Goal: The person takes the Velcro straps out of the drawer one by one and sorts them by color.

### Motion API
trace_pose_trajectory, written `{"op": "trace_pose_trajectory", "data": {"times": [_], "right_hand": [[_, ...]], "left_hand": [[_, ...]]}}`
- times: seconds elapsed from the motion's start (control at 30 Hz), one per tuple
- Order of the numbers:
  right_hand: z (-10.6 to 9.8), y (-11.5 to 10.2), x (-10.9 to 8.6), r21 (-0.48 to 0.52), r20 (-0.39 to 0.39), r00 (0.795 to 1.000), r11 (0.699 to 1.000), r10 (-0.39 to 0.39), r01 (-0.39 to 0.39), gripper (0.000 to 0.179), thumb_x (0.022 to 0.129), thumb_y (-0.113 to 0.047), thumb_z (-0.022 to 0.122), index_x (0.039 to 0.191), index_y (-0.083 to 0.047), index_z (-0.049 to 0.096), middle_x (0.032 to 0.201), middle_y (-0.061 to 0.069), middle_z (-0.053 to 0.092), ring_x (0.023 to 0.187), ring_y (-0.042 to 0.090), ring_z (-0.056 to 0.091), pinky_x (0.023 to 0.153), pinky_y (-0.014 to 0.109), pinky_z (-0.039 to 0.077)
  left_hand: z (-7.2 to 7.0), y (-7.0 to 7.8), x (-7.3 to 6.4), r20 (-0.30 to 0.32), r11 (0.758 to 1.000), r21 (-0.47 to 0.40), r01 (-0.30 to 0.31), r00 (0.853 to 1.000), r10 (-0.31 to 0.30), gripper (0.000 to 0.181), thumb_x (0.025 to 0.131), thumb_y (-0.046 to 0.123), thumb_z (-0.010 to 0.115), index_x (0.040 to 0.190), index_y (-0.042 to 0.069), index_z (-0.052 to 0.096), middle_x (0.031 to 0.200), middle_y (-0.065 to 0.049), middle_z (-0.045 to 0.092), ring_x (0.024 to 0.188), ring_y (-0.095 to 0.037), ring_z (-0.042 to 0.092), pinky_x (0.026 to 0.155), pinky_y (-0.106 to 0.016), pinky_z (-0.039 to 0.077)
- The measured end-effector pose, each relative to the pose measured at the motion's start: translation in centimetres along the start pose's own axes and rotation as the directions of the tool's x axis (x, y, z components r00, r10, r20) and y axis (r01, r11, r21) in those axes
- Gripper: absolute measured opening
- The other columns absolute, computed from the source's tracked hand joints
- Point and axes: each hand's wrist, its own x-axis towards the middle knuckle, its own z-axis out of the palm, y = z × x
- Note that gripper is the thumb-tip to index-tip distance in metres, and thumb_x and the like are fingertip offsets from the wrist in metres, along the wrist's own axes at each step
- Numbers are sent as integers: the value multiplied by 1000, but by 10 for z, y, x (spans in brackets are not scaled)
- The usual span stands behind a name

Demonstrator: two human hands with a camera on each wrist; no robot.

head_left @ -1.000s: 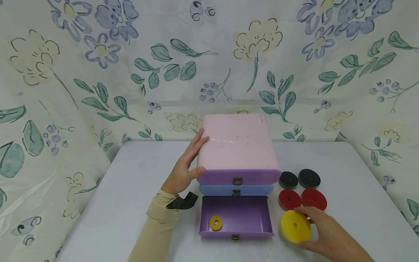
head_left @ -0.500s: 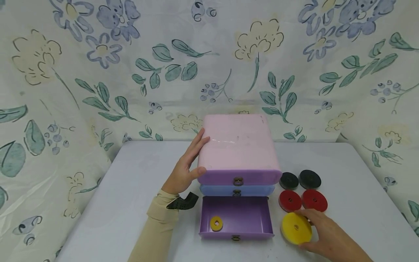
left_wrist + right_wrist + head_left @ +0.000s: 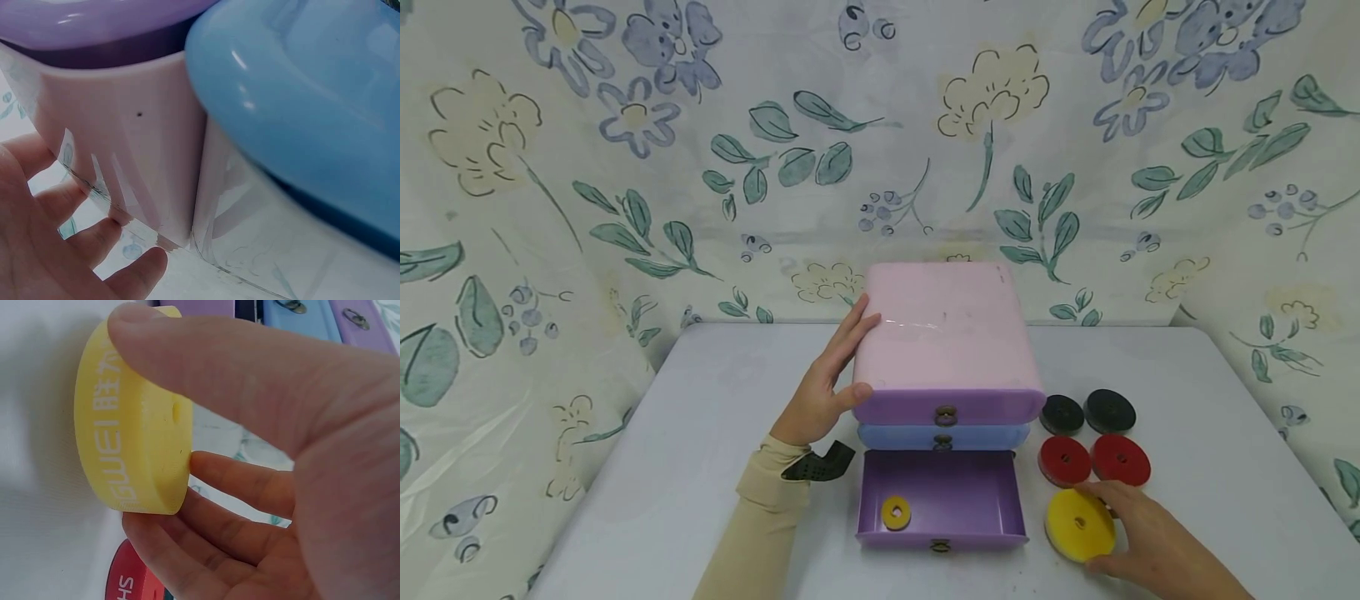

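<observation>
In the head view, my right hand point(image 3: 1157, 542) pinches a thick yellow tape roll point(image 3: 1067, 523) by its edge, thumb on the near side and fingers on the far side. White lettering runs round its rim in the right wrist view, where the roll point(image 3: 128, 444) lies against the white tabletop. My left hand point(image 3: 820, 398) rests along the left side of a pink-topped drawer box point(image 3: 943, 329), fingers extended. The box's bottom purple drawer point(image 3: 962, 500) is pulled out, and a small yellow ring point(image 3: 887, 518) lies in its left part.
Two red rolls point(image 3: 1063, 460) stand just beyond the yellow one, with two black rolls point(image 3: 1108, 410) behind them. Above the pulled-out drawer are a blue drawer point(image 3: 895, 436) and a purple drawer point(image 3: 895, 407), both pushed in. Floral cloth point(image 3: 880, 242) hangs behind the white table point(image 3: 730, 375).
The yellow roll and my right hand have shifted slightly nearer, and the roll's earlier blur is gone. My left hand has stayed against the box.
</observation>
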Motion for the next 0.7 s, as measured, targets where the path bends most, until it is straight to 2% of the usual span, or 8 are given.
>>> {"op": "trace_pose_trajectory", "data": {"times": [0.37,0.7], "right_hand": [[3,2,5,-22,10,1000,999,-27,27,92,56,-32,98,135,-4,59,126,13,60,102,25,59,89,53,55],[5,4,8,-17,-10,999,999,-36,36,90,54,-32,99,132,-7,61,124,6,63,100,21,59,90,51,56]], "left_hand": [[0,-1,0,0,1000,-8,-6,1000,6,90,93,70,52,158,12,33,169,-1,7,154,-23,7,119,-57,20],[1,0,1,-3,1000,-8,-6,1000,6,90,93,70,52,158,12,33,169,0,8,154,-23,8,119,-58,21]]}}
